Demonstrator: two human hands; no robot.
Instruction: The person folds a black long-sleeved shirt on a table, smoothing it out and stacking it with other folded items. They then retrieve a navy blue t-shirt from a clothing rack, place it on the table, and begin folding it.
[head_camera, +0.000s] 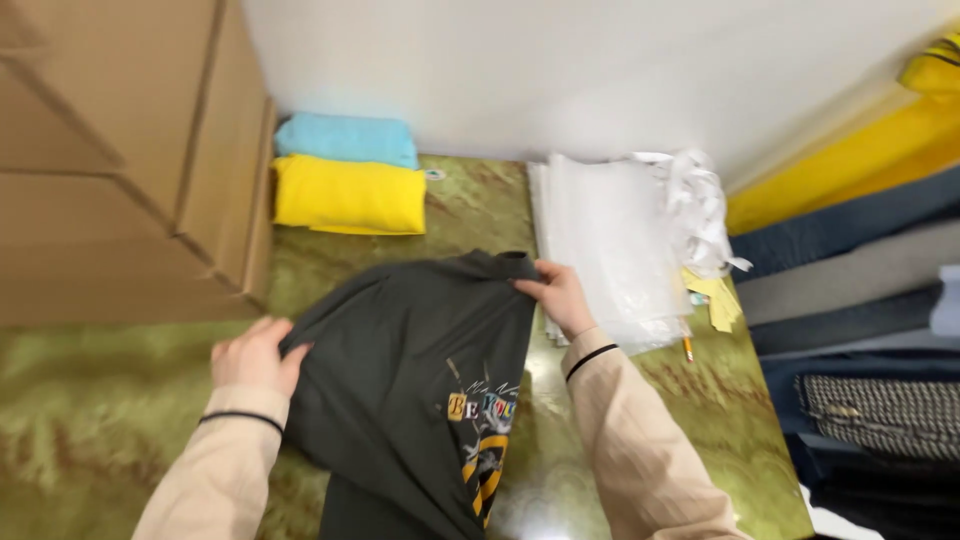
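1. Green marbled bench (90, 400) carries a dark grey shirt (400, 370), lying flat at its middle.
2. Left hand (255, 355) and right hand (560, 295) each pinch its edge.
3. Soft, light, floppy cloth: best held at collar and shoulder.

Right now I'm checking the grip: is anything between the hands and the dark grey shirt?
Nothing visible: the left hand and the right hand both grip the dark grey printed shirt directly.
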